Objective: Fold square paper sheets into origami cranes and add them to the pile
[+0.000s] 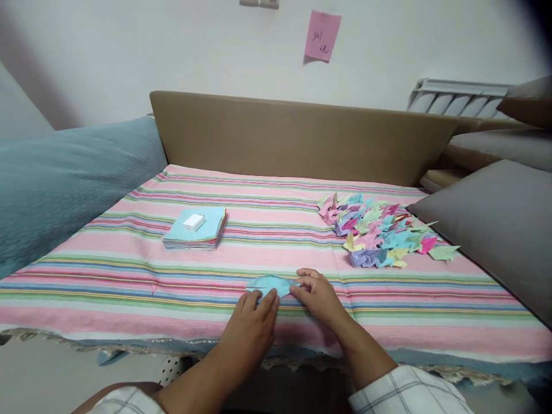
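Head view, and I have the folded blue paper point(271, 284) on the striped cloth point(142, 290), right in front of the person. Left hand point(254, 322): fingertips down on its near edge, and I can't tell whether the thumb grips beneath. Right hand point(319, 296): thumb and finger look closed on the right-hand tip. I judge it nearly weightless, thin, crisp along its creases, easily wrinkled or torn, so light fingertips at the edges and corners suit it best. Long axis? Left to right, roughly along the stripes, narrowing towards both ends; which is its front, I can't tell.
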`<control>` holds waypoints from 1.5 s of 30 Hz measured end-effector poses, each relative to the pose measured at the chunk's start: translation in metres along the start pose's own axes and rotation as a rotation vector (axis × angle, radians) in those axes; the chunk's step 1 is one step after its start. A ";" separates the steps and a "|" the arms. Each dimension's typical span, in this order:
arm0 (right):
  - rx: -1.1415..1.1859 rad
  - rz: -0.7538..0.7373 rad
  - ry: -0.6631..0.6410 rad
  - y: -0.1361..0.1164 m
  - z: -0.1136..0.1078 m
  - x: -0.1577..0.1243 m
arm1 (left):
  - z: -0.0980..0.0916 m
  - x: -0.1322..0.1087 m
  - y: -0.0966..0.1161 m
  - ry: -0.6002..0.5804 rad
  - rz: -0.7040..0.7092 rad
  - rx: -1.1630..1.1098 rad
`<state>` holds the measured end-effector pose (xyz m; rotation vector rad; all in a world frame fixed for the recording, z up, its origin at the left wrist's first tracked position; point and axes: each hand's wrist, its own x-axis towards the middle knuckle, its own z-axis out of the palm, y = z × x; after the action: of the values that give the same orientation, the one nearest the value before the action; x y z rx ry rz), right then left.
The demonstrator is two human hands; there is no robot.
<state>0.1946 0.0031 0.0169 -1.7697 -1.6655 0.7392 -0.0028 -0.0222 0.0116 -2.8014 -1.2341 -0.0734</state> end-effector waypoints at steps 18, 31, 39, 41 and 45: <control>-0.092 -0.018 0.012 -0.002 0.001 0.001 | -0.005 0.000 0.001 -0.010 -0.014 0.003; -0.200 -0.071 0.118 -0.007 0.008 -0.004 | -0.012 0.002 0.009 0.038 -0.075 -0.068; -0.124 -0.086 0.082 0.001 0.005 0.001 | -0.008 0.001 0.008 0.056 -0.078 -0.095; -0.096 -0.093 0.077 0.003 0.003 0.002 | -0.007 0.001 0.007 0.057 -0.076 -0.103; -0.065 -0.100 0.080 0.006 0.003 0.003 | -0.006 0.001 0.006 0.060 -0.069 -0.123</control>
<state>0.1969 0.0064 0.0103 -1.7223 -1.7283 0.5684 0.0023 -0.0258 0.0176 -2.8343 -1.3571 -0.2439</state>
